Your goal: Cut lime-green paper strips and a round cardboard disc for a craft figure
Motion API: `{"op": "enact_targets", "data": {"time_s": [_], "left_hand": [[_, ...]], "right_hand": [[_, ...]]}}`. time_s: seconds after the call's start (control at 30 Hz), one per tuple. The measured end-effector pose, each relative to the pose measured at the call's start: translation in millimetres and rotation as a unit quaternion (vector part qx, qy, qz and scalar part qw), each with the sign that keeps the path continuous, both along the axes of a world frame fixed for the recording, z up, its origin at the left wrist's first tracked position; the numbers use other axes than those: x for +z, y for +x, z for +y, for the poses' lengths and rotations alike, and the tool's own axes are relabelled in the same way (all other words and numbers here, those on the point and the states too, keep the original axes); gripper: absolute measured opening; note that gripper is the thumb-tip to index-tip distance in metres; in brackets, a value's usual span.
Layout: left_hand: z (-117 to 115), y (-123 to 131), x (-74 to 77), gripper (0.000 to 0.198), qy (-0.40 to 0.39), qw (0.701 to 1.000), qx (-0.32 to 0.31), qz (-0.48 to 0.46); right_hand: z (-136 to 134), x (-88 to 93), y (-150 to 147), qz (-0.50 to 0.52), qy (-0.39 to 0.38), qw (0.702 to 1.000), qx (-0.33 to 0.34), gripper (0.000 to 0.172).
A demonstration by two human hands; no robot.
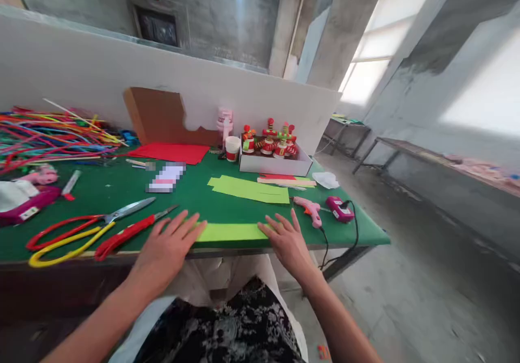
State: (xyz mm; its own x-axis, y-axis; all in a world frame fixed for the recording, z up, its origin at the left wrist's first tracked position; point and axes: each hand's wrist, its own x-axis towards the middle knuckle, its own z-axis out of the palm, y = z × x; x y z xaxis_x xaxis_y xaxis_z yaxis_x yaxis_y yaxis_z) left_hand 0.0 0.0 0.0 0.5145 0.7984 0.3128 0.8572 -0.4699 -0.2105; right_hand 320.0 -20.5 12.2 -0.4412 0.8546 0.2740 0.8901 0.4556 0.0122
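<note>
A light green paper strip point(232, 232) lies along the table's front edge. My left hand point(170, 241) rests on its left end, fingers spread and stretched out. On the right end lies my right hand point(286, 239), flat with the fingers apart. Just beyond the strip are more light green paper pieces point(249, 189), overlapping each other. Left of my left hand are red-handled pliers point(130, 235) and scissors point(97, 225) with one red and one yellow handle. A pink glue gun point(310, 210) lies past my right hand.
A white box point(276, 166) of decorated cup figures stands at the back, beside stacked paper cups point(233, 148). Red sheets point(170, 151) and a heap of pipe cleaners point(52, 135) are at left. The glue gun's cord point(357, 227) hangs over the front edge near a purple block point(340, 209).
</note>
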Motion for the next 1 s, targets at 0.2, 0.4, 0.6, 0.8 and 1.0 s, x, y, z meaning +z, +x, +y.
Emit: {"op": "enact_targets", "data": {"time_s": [0.2,0.4,0.6,0.8,1.0], "left_hand": [[-17.5,-8.5,-31.2,0.057,-0.026,0.999,-0.005,-0.031],[-15.0,-7.9,-24.8,0.052,-0.016,0.998,-0.002,-0.06],[-22.0,7.2,-17.9,0.044,0.019,0.996,-0.014,-0.09],[-23.7,39.0,-28.1,0.037,0.002,0.983,-0.103,-0.151],[-17.9,35.4,-31.4,0.027,0.029,0.962,-0.152,-0.223]], "right_hand": [[-18.2,-17.5,-15.4,0.067,0.036,0.996,-0.045,0.051],[-6.3,-30.0,-65.9,0.134,0.011,0.983,0.125,0.038],[6.0,-38.4,-80.2,0.159,0.012,0.984,0.081,0.031],[0.3,-34.7,-82.8,0.14,0.018,0.988,0.065,0.029],[0.8,-34.9,-77.0,0.155,0.004,0.985,0.075,0.023]]}}
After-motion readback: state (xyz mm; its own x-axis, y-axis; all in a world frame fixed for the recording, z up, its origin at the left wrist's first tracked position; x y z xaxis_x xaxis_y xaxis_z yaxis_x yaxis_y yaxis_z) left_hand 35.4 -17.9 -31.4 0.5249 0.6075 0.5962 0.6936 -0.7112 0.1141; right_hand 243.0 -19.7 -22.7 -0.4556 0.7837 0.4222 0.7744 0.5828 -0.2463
